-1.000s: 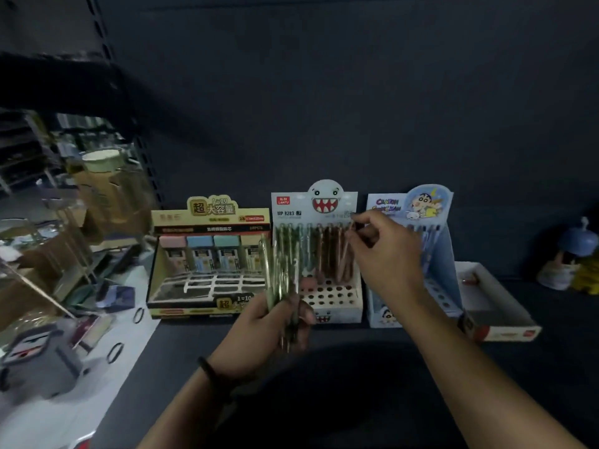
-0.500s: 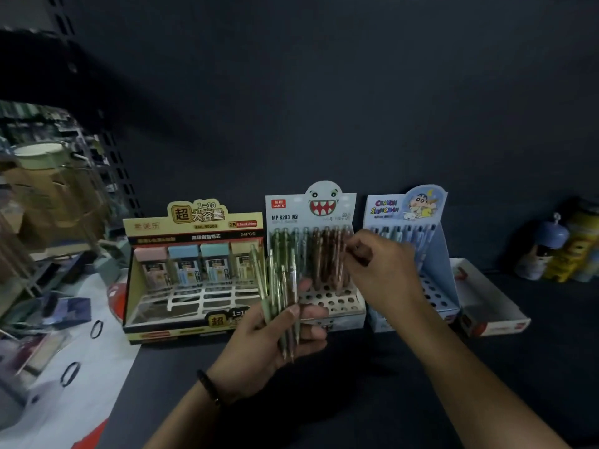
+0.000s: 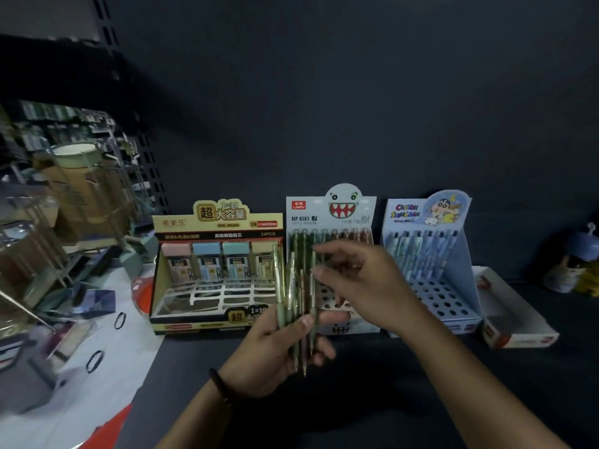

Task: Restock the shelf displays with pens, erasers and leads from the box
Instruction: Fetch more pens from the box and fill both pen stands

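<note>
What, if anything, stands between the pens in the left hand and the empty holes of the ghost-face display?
Only the right hand: it hangs in front of the display, partly covering its empty holes, beside the pens gripped in the left hand. Nothing else visible blocks the way.

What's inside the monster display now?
A back row of pens, with empty holes in front. The right hand and the left hand's pen bundle hide the middle.

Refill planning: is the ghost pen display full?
Not full. The ghost pen display has pens along its back row; visible front holes are empty.
</note>
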A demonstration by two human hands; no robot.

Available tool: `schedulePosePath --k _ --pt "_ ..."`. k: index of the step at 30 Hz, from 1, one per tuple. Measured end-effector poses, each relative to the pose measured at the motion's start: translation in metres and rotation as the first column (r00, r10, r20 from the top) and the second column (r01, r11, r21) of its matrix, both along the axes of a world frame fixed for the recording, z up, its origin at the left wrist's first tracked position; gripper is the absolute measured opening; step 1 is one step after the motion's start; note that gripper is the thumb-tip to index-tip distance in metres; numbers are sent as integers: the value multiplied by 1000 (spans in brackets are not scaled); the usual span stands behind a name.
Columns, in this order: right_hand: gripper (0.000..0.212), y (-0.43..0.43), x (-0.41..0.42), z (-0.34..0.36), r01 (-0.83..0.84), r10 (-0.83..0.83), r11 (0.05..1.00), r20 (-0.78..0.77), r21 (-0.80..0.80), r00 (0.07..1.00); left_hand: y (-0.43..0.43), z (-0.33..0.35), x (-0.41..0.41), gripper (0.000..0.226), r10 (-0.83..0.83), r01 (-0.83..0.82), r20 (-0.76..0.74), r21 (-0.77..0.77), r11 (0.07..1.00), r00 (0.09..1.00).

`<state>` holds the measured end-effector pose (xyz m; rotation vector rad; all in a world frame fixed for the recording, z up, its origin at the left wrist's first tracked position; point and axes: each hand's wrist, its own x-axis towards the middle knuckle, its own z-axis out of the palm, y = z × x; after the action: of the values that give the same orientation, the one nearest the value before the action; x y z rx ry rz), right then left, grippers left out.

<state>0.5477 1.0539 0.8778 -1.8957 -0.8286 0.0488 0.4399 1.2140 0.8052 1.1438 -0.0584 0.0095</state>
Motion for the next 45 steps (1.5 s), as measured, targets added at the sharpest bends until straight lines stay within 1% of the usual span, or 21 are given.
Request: schedulePosePath --k 3,6,8,10,12,14,16,17,19,21,23,25,27,28,30,35,37,38,40,43,45 --pt "42 9 0 -3 -33 33 999 -7 5 999 3 -1 0 41 4 -4 28 -13 1000 1000" --pt "42 13 1 -1 -22 29 995 -65 99 997 5 1 -2 36 -8 9 38 -33 999 999" --pt "41 13 2 7 53 -36 979 -88 197 995 6 3 -2 37 42 -39 42 -63 997 998" --pt "37 12 8 15 165 -130 931 -126 326 983 8 3 1 38 135 -131 38 -84 988 990" --pt "32 13 15 19 241 -210 884 -121 401 970 10 2 3 34 246 -243 26 -79 967 969" --pt "29 17 20 15 263 -266 887 -47 380 963 14 0 4 26 368 -368 35 -12 930 929" --pt "27 22 21 6 267 -301 908 61 323 952 18 -3 6 22 420 -424 78 43 905 904" --pt "27 25 21 2 270 -315 916 114 298 942 18 -4 7 23 425 -428 78 29 903 902" --pt "28 30 20 -4 274 -324 928 180 254 929 21 -6 9 22 420 -419 18 -51 907 907" --pt "26 37 19 -9 276 -322 938 231 210 918 23 -4 10 13 352 -353 -28 -143 925 935" --pt "26 44 18 -10 280 -312 948 271 153 911 22 -4 9 13 290 -291 -28 -170 942 956" --pt "25 50 16 -10 291 -311 950 287 113 906 21 -3 8 26 298 -293 3 -168 941 955" --pt "24 54 16 -8 287 -298 955 276 79 914 19 -2 7 34 320 -312 33 -149 938 947" --pt "24 56 15 -6 285 -287 957 273 50 918 18 -1 6 32 331 -323 42 -135 937 943" --pt "22 61 14 -4 263 -250 965 264 -15 932 18 0 5 20 337 -330 50 -109 938 940" --pt "26 67 11 -7 217 -180 964 221 -156 958 19 4 3 30 308 -298 55 -142 944 950" --pt "18 66 13 -3 214 -167 957 230 -194 959 20 6 2 23 309 -299 43 -149 942 950" --pt "13 65 13 -1 217 -162 956 264 -196 951 20 6 2 19 309 -300 35 -154 941 951" --pt "15 60 13 3 216 -172 968 295 -124 940 20 6 2 15 289 -281 32 -164 946 957" --pt "17 50 10 7 170 -180 983 204 69 962 18 5 3 20 254 -248 13 -183 951 967" --pt "23 42 8 8 113 -129 983 105 147 986 14 5 2 27 209 -202 15 -194 960 978"
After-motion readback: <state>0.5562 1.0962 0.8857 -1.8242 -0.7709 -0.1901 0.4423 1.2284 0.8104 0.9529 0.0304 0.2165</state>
